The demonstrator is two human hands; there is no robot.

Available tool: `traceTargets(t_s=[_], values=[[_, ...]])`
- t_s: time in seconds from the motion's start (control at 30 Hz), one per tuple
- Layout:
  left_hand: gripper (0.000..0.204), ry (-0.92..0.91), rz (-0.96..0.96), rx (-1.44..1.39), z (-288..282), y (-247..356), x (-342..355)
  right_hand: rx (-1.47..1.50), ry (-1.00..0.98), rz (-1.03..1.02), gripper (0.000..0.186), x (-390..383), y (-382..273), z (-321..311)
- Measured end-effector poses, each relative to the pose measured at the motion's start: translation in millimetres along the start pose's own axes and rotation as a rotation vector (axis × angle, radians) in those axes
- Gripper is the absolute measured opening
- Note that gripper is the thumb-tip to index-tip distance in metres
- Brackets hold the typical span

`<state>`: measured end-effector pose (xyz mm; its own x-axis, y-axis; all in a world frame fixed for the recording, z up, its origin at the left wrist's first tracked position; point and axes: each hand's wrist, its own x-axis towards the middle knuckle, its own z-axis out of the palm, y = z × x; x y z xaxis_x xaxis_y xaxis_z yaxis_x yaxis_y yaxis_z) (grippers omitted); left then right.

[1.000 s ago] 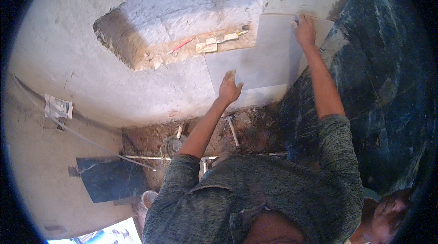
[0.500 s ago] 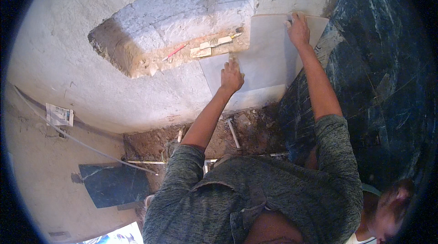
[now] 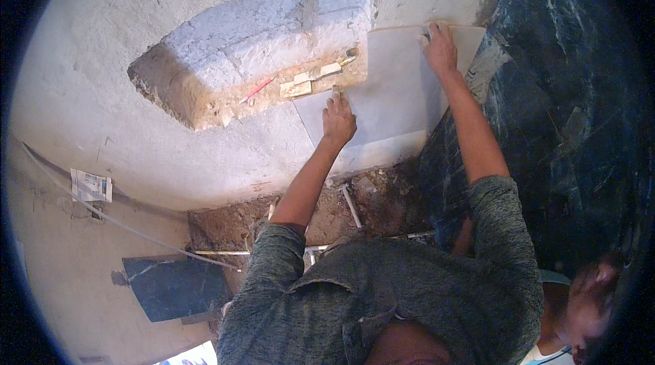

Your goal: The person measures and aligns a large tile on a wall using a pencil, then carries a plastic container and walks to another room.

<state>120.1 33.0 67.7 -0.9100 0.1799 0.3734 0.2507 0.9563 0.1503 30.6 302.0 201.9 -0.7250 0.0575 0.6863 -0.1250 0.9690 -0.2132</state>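
Observation:
My left hand [image 3: 338, 119] is open against the grey tile [image 3: 392, 85] on the wall, its fingertips at the tile edge just below a rough recess [image 3: 280, 24]. My right hand [image 3: 439, 48] grips the top edge of this tile near its right corner, fingers bent over it. On the recess ledge, close above my left hand, lie several pale blocks [image 3: 297, 85], a red pencil-like stick [image 3: 256, 91] and a small yellow-handled tool [image 3: 346, 61].
Dark marbled panels [image 3: 559, 126] cover the right side. A rubble floor [image 3: 368, 194] has pale pipes [image 3: 351, 205]. A dark slab [image 3: 170, 286] and paper packet [image 3: 91, 185] are at left, crossed by a thin conduit [image 3: 136, 222]. Another person [image 3: 580, 310] is at lower right.
My left hand has moved up the tile to the recess's lower edge. My right hand stays on the top edge; it, the tile and the recess appear slightly further left in view.

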Motion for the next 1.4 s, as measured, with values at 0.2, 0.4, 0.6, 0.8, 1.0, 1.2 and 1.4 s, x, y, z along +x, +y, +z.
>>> traceTargets(t_s=[0.2,0.4,0.6,0.8,1.0,1.2,1.4], values=[[0.062,-0.086,0.11,-0.04,-2.1,6.0,7.9,0.014,0.018,0.016,0.048,-1.3,-1.7,1.5],[0.067,-0.108,0.194,-0.1,1.4,8.4,10.4,0.014,-0.002,0.022,0.047,0.7,-6.1,-1.9],[0.073,-0.061,0.067,-0.168,-9.6,-11.9,-2.0,-0.003,-0.006,0.031,0.047,0.1,-3.4,1.1],[0.075,0.14,0.02,-0.308,0.4,-11.7,-20.5,0.029,0.019,0.039,0.046,4.0,3.5,5.1],[0.072,0.196,0.015,-0.263,6.5,-22.2,-18.3,0.005,-0.038,0.038,0.047,-1.3,-1.8,2.0],[0.071,0.094,-0.032,-0.19,-7.2,-22.7,-11.0,-0.023,-0.048,0.05,0.049,-1.7,-3.4,1.4],[0.072,0.034,-0.039,-0.16,-8.6,-23.6,-15.6,-0.013,-0.068,0.06,0.05,-0.4,-3.4,-0.3]])
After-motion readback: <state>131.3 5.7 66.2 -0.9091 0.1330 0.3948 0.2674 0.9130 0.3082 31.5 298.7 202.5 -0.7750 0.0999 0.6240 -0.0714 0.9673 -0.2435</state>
